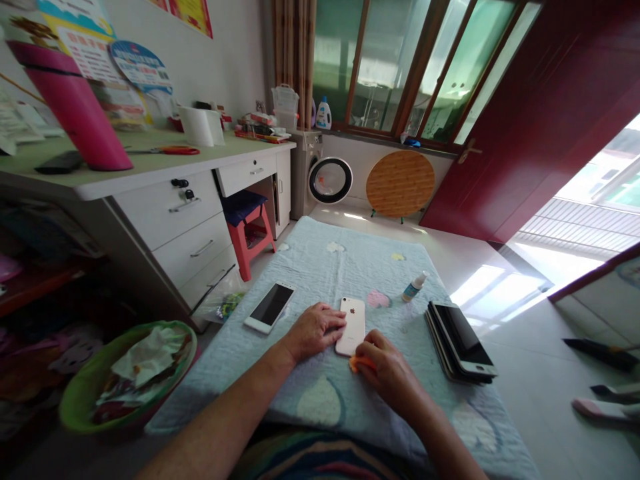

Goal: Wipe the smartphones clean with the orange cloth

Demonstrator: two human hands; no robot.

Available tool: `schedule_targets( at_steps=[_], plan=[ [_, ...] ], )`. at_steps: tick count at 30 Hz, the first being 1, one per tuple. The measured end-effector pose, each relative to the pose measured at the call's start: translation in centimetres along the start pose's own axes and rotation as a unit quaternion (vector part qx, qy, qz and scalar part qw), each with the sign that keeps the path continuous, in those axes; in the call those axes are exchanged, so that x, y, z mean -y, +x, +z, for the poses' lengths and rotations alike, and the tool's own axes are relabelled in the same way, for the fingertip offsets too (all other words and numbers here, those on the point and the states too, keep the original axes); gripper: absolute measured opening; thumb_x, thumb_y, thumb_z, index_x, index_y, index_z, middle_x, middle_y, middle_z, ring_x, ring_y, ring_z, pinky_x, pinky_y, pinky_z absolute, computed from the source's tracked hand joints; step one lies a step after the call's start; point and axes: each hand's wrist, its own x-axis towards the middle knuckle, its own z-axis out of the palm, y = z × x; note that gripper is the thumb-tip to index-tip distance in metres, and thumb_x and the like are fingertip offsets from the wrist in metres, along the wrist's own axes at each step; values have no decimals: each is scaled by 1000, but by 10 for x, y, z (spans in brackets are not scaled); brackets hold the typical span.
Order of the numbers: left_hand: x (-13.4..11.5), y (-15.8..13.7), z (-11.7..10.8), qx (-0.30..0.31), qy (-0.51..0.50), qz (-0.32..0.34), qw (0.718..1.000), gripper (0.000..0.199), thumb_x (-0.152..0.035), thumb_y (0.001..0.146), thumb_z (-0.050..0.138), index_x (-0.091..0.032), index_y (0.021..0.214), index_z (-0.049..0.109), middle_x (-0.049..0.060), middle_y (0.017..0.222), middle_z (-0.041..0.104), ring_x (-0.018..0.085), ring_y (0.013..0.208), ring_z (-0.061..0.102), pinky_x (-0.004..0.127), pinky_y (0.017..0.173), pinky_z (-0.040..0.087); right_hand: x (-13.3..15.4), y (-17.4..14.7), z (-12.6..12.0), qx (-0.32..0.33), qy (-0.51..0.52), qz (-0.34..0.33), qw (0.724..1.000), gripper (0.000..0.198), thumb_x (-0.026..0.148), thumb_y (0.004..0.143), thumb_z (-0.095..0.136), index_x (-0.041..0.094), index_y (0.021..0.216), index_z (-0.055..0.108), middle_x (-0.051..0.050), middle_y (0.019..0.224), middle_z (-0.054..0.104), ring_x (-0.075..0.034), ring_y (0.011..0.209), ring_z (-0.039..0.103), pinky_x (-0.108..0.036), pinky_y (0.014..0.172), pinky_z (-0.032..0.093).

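A light-coloured smartphone [353, 323] lies back side up on the blue quilted cover, its camera and apple logo showing. My left hand [320, 330] rests at its left edge, with bent fingers holding it there. My right hand [383, 360] is closed around an orange cloth [356, 364] at the phone's lower right corner; most of the cloth is hidden in the fingers. To the left lies a white phone [271, 307] with its dark screen up. A small spray bottle [415, 287] lies or leans on the cover at the right. Beside it is a stack of phones [463, 341].
The quilted cover [320, 400] spreads over a low table. At the left stand a green basket [75, 393] with crumpled papers, a desk [170, 200] with drawers and a red stool [245, 243]. A round wooden tabletop [400, 183] leans by the back wall.
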Motion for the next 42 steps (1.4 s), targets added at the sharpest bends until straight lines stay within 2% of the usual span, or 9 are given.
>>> schedule_targets(
  at_steps=[4,9,17,20,24,29,36,42],
  plan=[
    [4,0,2,1,4,6,1000,27,-28,87,66,-27,113,70,2,123,68,22,109,56,37,97,40,-3,-2,0,-3,-51,1,999,7,14,85,60,19,80,62,-3,92,56,-16,84,54,-26,74,42],
    [3,0,2,8,8,8,1000,25,-29,88,65,-26,113,70,2,123,67,22,108,56,37,97,40,6,11,7,4,-83,-24,996,9,11,86,58,18,80,60,-4,92,57,-16,83,54,-25,73,42],
    [-4,0,-2,21,7,-4,1000,23,-33,89,62,-30,110,72,0,125,66,23,109,55,37,97,39,25,33,22,26,-97,-49,994,17,14,89,53,22,99,64,-4,102,60,-16,93,57,-25,77,41],
    [-3,0,-2,19,10,-1,1000,24,-34,90,60,-28,110,72,1,125,66,23,110,55,37,97,39,25,31,18,45,-112,-20,992,19,15,90,52,23,103,63,-3,99,60,-15,87,58,-24,71,39],
    [-1,1,-1,14,14,-5,1000,24,-31,89,63,-26,111,72,2,123,67,24,109,56,37,96,40,19,21,7,70,-155,22,985,10,17,91,51,19,93,61,-3,94,59,-14,77,57,-24,64,34],
    [0,1,0,12,11,0,1000,26,-27,87,66,-25,113,70,2,123,68,23,109,56,37,97,40,8,10,-8,83,-176,65,979,11,13,90,50,18,94,58,-4,92,58,-14,75,55,-25,63,32],
    [0,1,1,11,6,-3,1000,26,-28,87,66,-26,113,70,2,123,67,23,108,56,38,97,40,8,8,-18,109,-120,18,987,13,14,88,52,19,81,62,-2,92,57,-12,78,54,-24,66,33],
    [0,0,1,11,2,3,1000,25,-29,88,65,-26,113,70,1,123,68,23,107,55,37,97,40,15,15,-10,103,-187,45,976,10,13,86,56,18,92,61,-4,94,61,-15,79,57,-26,62,30]
  ],
)
